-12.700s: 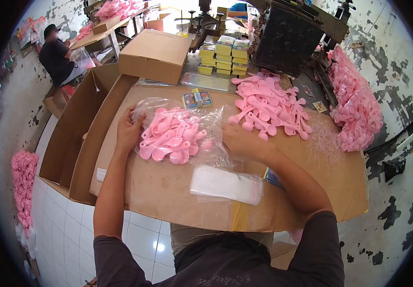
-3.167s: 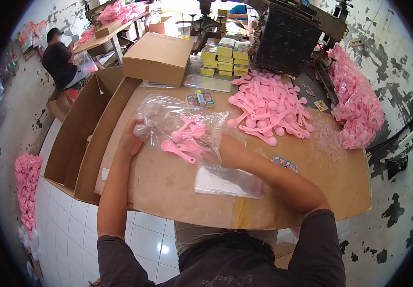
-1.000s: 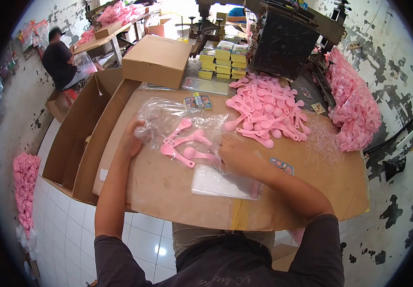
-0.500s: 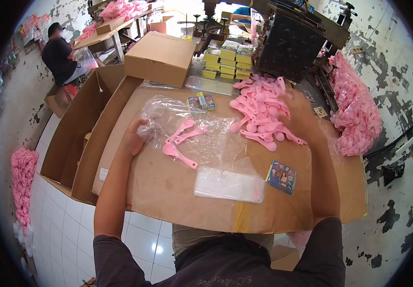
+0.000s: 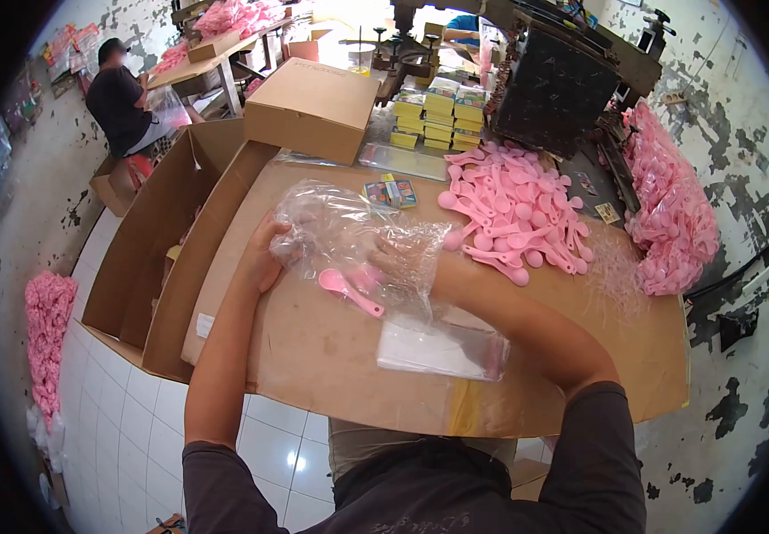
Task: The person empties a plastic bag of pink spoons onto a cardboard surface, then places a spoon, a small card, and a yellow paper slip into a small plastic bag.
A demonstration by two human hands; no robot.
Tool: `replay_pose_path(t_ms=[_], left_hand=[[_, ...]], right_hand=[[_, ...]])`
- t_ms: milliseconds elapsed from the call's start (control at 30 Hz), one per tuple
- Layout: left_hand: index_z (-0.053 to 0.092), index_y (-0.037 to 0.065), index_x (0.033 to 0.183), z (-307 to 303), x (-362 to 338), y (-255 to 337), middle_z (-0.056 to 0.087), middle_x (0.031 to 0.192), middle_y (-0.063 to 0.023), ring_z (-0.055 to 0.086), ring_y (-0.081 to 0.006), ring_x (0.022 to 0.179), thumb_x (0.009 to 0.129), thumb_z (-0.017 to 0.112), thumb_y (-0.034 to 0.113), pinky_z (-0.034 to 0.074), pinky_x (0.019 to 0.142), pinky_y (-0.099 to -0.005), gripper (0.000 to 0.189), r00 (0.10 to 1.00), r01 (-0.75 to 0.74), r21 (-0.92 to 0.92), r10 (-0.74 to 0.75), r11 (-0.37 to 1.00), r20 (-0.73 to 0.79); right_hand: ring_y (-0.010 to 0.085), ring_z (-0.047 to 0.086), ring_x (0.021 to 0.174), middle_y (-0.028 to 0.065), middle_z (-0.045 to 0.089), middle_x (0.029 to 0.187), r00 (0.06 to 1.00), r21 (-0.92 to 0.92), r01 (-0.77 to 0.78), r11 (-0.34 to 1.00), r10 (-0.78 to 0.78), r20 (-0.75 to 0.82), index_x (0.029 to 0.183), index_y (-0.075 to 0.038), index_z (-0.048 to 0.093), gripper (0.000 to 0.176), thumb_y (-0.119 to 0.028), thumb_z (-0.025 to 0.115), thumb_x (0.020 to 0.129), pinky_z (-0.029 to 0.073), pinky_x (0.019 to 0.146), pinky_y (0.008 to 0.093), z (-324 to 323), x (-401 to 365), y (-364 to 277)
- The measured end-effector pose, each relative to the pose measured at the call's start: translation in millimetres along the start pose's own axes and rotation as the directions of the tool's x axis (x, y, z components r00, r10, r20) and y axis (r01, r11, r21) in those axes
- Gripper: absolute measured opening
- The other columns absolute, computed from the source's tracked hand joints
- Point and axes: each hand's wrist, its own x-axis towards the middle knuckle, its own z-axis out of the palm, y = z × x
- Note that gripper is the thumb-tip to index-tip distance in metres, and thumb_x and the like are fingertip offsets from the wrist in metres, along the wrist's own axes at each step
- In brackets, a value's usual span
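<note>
A clear plastic bag lies on the cardboard-covered table in front of me. My left hand grips the bag's left edge. My right hand is inside the bag's mouth, fingers closed around pink plastic spoons that blur behind the film. One pink spoon lies in the bag near its lower edge. A loose heap of pink spoons sits to the right of the bag.
A stack of flat clear bags lies near the front edge. Small printed cards lie behind the bag. A closed carton, open cardboard boxes at left, bagged pink spoons at right. Another person sits far left.
My right hand went out to the spoon heap, then came back and pushed into the bag's mouth. My left hand has kept its hold on the bag's edge.
</note>
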Motion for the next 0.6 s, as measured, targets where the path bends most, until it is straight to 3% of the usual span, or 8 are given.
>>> replay_pose_path(t_ms=[100,167,267,367,467,600], left_hand=[[0.044,0.009,0.15,0.1,1.5,1.9,0.065,0.133,-0.0146,0.067,-0.0229,0.108,0.089,0.053,0.018,0.058,0.089,-0.0385,0.062,1.0,-0.004,0.014,0.003,1.0,0.018],[0.045,0.009,0.15,2.7,0.5,4.2,0.065,0.132,-0.0148,0.067,-0.0235,0.108,0.089,0.053,0.017,0.058,0.089,-0.0399,0.062,0.999,0.003,0.03,-0.004,1.0,0.032],[0.045,0.009,0.15,5.8,-0.6,3.8,0.065,0.132,-0.0141,0.067,-0.0238,0.108,0.089,0.053,0.018,0.057,0.09,-0.0402,0.062,0.999,0.018,0.007,-0.018,1.0,0.027],[0.044,0.009,0.15,3.5,-0.4,1.1,0.065,0.132,-0.0133,0.066,-0.0233,0.109,0.088,0.054,0.019,0.056,0.092,-0.04,0.064,1.0,0.024,-0.019,-0.024,1.0,0.006],[0.044,0.009,0.151,-0.7,1.6,1.0,0.065,0.133,-0.0129,0.066,-0.0234,0.111,0.088,0.055,0.02,0.055,0.093,-0.0398,0.065,0.999,0.019,0.016,-0.02,1.0,0.032],[0.044,0.009,0.151,-5.6,4.0,-2.9,0.065,0.134,-0.0129,0.066,-0.0233,0.111,0.088,0.056,0.021,0.055,0.092,-0.0389,0.065,0.999,0.004,0.032,-0.005,0.999,0.034]], right_hand=[[0.0341,0.063,0.112,0.0155,0.066,0.12,0.978,0.165,-0.048,0.985,0.013,0.207,0.12,-0.002,0.066,0.035,-0.014,0.065,0.087,0.052,0.097,0.0442,-72.4,-40.9,-12.5],[0.0346,0.066,0.101,0.0177,0.068,0.115,0.933,0.105,-0.12,0.987,0.076,0.353,0.122,-0.002,0.066,0.034,-0.019,0.064,0.092,0.051,0.096,0.0427,-95.3,-58.8,-19.6],[0.0332,0.066,0.096,0.0178,0.069,0.104,0.984,0.316,-0.176,0.932,0.153,0.096,0.109,-0.002,0.069,0.029,-0.027,0.066,0.093,0.049,0.093,0.0457,-80.9,-81.9,-7.7],[0.0321,0.066,0.093,0.0156,0.069,0.096,0.962,0.355,-0.272,0.894,0.241,0.13,0.097,-0.003,0.07,0.031,-0.034,0.066,0.093,0.048,0.09,0.0451,-103.3,-96.3,-15.8],[0.0327,0.066,0.092,0.0151,0.069,0.093,0.974,0.318,-0.223,0.922,0.192,0.123,0.091,-0.004,0.07,0.029,-0.032,0.063,0.095,0.048,0.091,0.0442,-96.7,-103.4,-31.2],[0.0331,0.067,0.093,0.016,0.069,0.092,0.925,0.263,-0.347,0.9,0.282,0.255,0.094,-0.003,0.07,0.021,-0.022,0.066,0.089,0.049,0.089,0.0429,-113.7,-101.4,-25.4]])
